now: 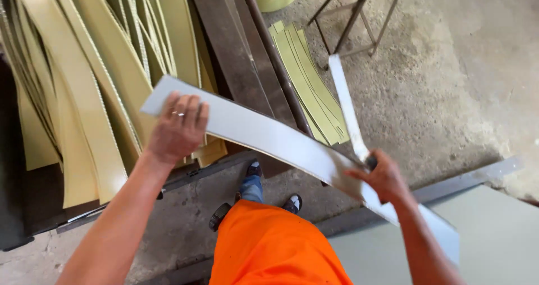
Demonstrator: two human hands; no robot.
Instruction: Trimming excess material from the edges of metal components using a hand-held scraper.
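You've got a long grey strip (269, 136) bowed between both hands, held out over the concrete floor (449, 94).

Your left hand (178, 129) lies flat over the strip's upper end with fingers spread on top, pinning it rather than wrapping it. Your right hand (383, 175) is closed around a knife (349, 114) whose blade touches the strip near its lower end. Past your left hand there's a heap of yellow-green strips (84, 77) on a dark metal rack (236, 55), and beyond your right hand a smaller stack of green strips (311, 85) sits on the floor. A pale sheet (494, 234) lies under your right forearm.
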